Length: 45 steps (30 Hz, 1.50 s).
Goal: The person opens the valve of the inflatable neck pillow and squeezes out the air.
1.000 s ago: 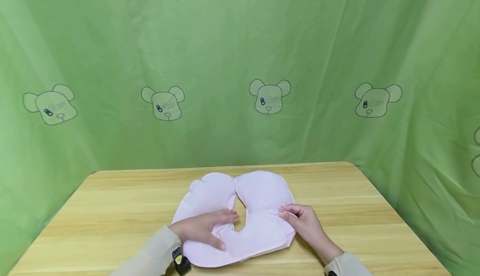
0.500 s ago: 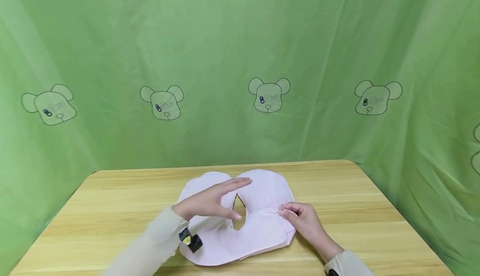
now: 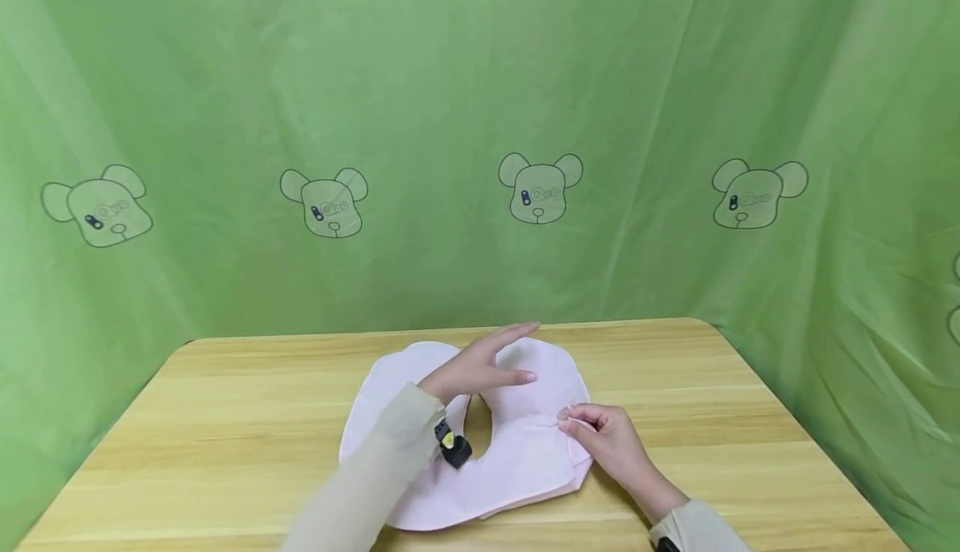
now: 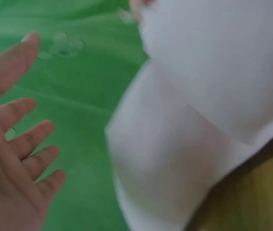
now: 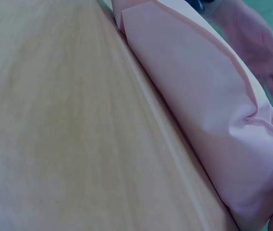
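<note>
A pale pink inflatable neck pillow (image 3: 525,452) lies on the table, puffed out around a narrow central gap. My right hand (image 3: 611,444) pinches its right edge between thumb and fingers, at what looks like a small clear valve (image 3: 563,415). My left hand (image 3: 480,364) is over the far half of the pillow with thumb and fingers spread, holding nothing. The left wrist view shows that palm (image 4: 11,159) beside the pillow's pale surface (image 4: 213,57). Along the side facing the right wrist camera, the pink fabric (image 5: 189,82) is creased near the pinched spot.
The light wooden table (image 3: 225,419) extends on both sides of the pillow, its far edge just behind it. A green curtain (image 3: 420,77) printed with bear faces hangs behind and to the sides. A black wrist device (image 3: 453,449) sits on my left cuff.
My left hand has lifted from the pillow's near left part and moved away and right across it, fingers spread. My right hand keeps its pinch in the same place.
</note>
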Tool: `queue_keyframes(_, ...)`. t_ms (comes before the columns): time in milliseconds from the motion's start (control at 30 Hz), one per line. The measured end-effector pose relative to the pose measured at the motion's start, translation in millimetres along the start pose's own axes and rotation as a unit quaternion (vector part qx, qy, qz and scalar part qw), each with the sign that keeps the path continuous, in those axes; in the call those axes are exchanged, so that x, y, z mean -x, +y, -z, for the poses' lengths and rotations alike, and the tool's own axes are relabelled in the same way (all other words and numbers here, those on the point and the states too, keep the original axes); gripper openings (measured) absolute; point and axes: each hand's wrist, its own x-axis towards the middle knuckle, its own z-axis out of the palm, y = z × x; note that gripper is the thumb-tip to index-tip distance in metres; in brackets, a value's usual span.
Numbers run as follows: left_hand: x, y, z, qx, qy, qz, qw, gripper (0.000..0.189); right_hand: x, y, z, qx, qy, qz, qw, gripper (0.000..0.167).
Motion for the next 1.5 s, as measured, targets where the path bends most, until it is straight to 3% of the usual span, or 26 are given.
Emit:
queue_keyframes(233,-21.5,-21.4,-18.8,0.025,0.042,0.004,0.9988,0.065,0.2,1.1,1.8,0.000,-0.010,0.008,0.9999,0.003)
queue_keyframes(400,-29.4,-30.8,-32.8,0.012,0.027,0.017,0.9994,0.069,-0.3,1.3,1.6,-0.005,-0.009,0.029,0.9995,0.004)
queue_keyframes(633,-29.4,-51.4,-49.5,-0.022,0.025,0.025,0.9991,0.076,0.0,0.8,0.4,-0.004,-0.018,0.041,0.9990,0.005)
queue_keyframes(967,-28.6,-52.6,-56.2,-0.020,-0.022,0.045,0.9986,0.088,-0.9,1.7,1.8,-0.003,-0.016,0.047,0.9988,0.005)
queue_keyframes(1200,-28.1,-56.8,-60.6,-0.018,-0.039,0.065,0.9969,0.088,0.2,-0.1,1.5,0.003,-0.024,0.028,0.9993,0.004)
queue_keyframes(1500,-26.9,-58.7,-64.9,-0.011,-0.034,0.092,0.9951,0.081,0.6,2.9,2.6,0.013,-0.033,0.005,0.9994,0.005)
